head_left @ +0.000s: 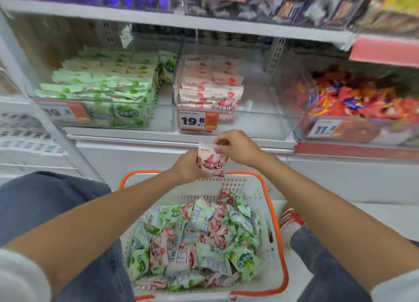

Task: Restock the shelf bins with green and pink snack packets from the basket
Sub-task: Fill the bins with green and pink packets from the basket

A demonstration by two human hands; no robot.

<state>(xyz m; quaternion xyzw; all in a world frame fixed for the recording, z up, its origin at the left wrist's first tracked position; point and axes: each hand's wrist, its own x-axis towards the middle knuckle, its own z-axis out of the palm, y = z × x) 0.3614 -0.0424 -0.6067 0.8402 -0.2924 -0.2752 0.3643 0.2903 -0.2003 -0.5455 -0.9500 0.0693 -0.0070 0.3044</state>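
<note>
Bins [260,120] at twelve o'clock look half full. Left hand [186,168] and right hand [238,147] pinch one pink packet [212,160]. Basket [238,185] holds lots more.

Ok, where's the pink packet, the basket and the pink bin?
pink packet [212,160], head view, printed front.
basket [238,185], head view, white back wall.
pink bin [260,122], head view, clear front wall.
</note>
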